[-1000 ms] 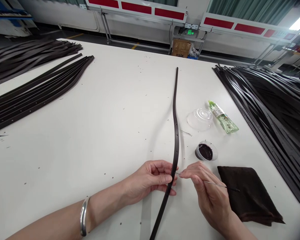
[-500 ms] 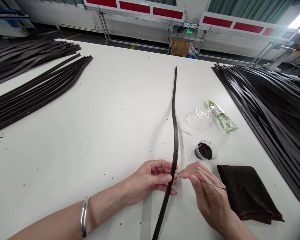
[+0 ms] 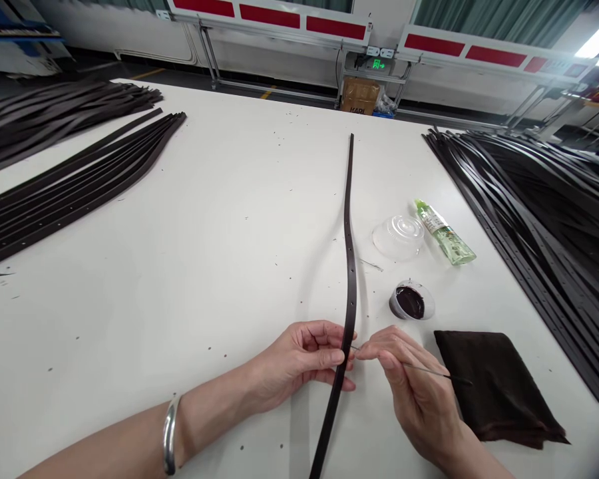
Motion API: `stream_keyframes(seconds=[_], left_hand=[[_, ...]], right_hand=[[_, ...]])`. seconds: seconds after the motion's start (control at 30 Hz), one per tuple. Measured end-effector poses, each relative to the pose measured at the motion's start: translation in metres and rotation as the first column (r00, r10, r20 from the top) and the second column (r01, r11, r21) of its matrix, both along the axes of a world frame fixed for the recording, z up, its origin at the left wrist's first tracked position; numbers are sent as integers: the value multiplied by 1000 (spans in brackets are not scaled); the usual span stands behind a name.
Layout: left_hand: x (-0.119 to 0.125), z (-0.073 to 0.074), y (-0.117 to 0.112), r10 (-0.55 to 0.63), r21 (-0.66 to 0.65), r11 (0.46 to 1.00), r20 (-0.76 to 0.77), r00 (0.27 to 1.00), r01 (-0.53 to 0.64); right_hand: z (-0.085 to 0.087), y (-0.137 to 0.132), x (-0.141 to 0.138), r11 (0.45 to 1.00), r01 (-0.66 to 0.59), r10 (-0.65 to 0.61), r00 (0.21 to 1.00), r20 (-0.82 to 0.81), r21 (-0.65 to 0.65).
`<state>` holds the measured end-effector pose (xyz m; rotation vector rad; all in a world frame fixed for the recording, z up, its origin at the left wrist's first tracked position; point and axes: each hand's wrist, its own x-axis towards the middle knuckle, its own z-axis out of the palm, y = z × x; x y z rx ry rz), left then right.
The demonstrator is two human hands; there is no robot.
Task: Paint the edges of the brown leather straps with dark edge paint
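A long dark strap (image 3: 350,286) with a row of small holes runs away from me, bowed up off the white table (image 3: 204,253). My left hand (image 3: 312,356) pinches it between thumb and fingers. My right hand (image 3: 419,392) is closed round a thin metal rod (image 3: 429,370) with a dark end. The rod's fine tip meets the strap's right edge beside my left fingers; exact contact is hard to make out. Beyond my right hand sits a small clear cup of dark liquid (image 3: 410,301). A folded dark brown cloth (image 3: 499,386) lies to the right of that hand.
An upturned clear plastic cup (image 3: 398,237) and a green bottle (image 3: 445,233) lie farther back. Bundles of dark straps cover the left side (image 3: 70,186) and the right side (image 3: 539,246). Small dark scraps dot the tabletop. A cardboard box (image 3: 358,95) stands beyond the table.
Almost nothing differs. The near end of the strap has shifted slightly right, and the hands keep nearly the same place and hold.
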<state>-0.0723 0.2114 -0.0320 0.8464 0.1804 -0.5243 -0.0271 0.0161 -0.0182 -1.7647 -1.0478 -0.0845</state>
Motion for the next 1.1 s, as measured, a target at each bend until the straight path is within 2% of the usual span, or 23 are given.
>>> stream_keyframes(seconds=[0.07,0.13,0.17,0.23,0.33,0.43,0.53,0.7,0.83,0.9,1.0,1.1], left_hand=[[0,-1,0,9,-16,1000,-7,1000,-9],[-1,-1,1,17,-26,1000,-27,999,-18],[-1,0,1,17,-29,999,-38,999,-19],[-2,1,2,15,-36,999,-49,999,-16],[-2,1,2,13,-45,999,-32,999,-14],[-4,1,2,21,-60,998,-16,1000,-22],[-6,0,1,-17,-85,996,-37,999,14],[-10,0,2,-69,-89,994,-61,996,64],[-11,0,0,-23,-58,998,-107,994,17],[-11,2,-1,12,-22,1000,-135,991,-15],[-9,4,-1,25,34,999,-142,990,-20],[-7,3,1,10,63,998,-136,991,-2]], right_hand=[[-3,-3,-3,997,58,-54,995,-78,46],[-5,-5,-4,974,200,-178,968,-178,111],[-6,-4,-4,953,279,-246,940,-236,118],[-7,1,-3,925,376,-332,869,-366,54],[-7,11,0,943,327,-299,763,-572,-58],[-6,18,6,962,274,-191,660,-726,-4],[-3,22,16,946,319,-167,621,-766,52],[2,18,31,929,370,-240,648,-722,23],[7,-1,35,915,402,-323,749,-578,10],[8,-17,41,898,441,-390,791,-471,-3],[9,-37,56,871,475,-492,846,-204,-127],[5,-44,70,850,488,-486,872,64,-198]])
